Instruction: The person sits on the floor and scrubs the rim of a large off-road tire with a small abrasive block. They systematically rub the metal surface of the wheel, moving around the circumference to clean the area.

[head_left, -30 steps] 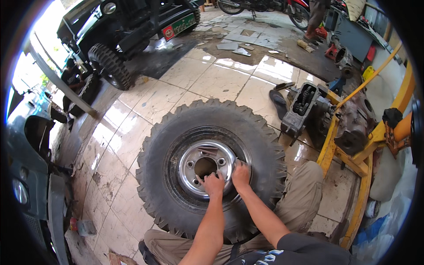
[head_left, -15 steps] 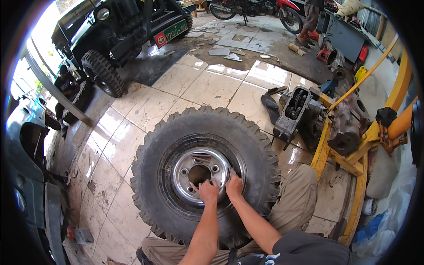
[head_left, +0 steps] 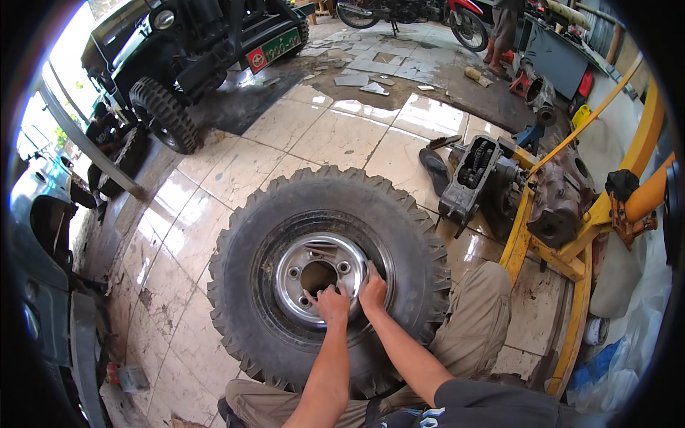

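A large knobby tire [head_left: 250, 242] lies flat on the floor between my legs, mounted on a wheel with a shiny metal rim [head_left: 283, 298]. The wheel face has a round centre hole and several bolt holes. My left hand [head_left: 333, 305] rests on the lower part of that face, beside the centre hole, with its fingers apart. Along the right side of the rim, my right hand [head_left: 372, 292] has its fingers closed together against the metal edge. Whatever its fingertips may hold is too small to make out.
An opened gearbox housing [head_left: 471, 182] sits at right, beside a yellow metal stand [head_left: 519, 239]. One dark sandal [head_left: 434, 171] lies near it. A dark off-road vehicle [head_left: 207, 57] stands far left, a red motorcycle [head_left: 464, 21] at the back. People are near the left post and workbench.
Both hands stay on the wheel, with the right fingers shifted slightly up along the rim. The whole view has moved a little. The person at the back has changed stance.
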{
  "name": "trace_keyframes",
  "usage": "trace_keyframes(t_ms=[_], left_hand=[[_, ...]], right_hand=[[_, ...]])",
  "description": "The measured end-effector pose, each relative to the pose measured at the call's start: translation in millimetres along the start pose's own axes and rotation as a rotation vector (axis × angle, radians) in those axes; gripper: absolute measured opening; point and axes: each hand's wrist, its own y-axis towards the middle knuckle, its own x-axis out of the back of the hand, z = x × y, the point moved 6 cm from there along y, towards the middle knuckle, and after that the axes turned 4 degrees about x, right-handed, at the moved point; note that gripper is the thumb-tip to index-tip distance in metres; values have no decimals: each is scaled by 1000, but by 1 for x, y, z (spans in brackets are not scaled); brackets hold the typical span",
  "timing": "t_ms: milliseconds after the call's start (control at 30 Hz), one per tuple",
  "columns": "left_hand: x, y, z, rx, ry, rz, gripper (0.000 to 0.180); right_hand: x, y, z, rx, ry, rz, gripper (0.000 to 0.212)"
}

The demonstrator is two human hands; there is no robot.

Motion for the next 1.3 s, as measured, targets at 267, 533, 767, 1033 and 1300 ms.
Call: trace_keyframes(t_ms=[267,533,767,1033,1300], left_hand=[[2,2,15,2,28,-13,52],[-5,1,3,-5,11,24,53],[0,2,14,13,2,-14,54],[0,2,23,18,37,-27,52],[-3,-3,10,2,13,-19,52]], right_hand=[[1,-8,7,-151,19,155,35],[-12,26,-7,-34,9,172,40],[7,7,6,-229,-130,314,32],[-1,-23,20,-278,88,288,38],[-23,2,0,-54,144,284,55]])
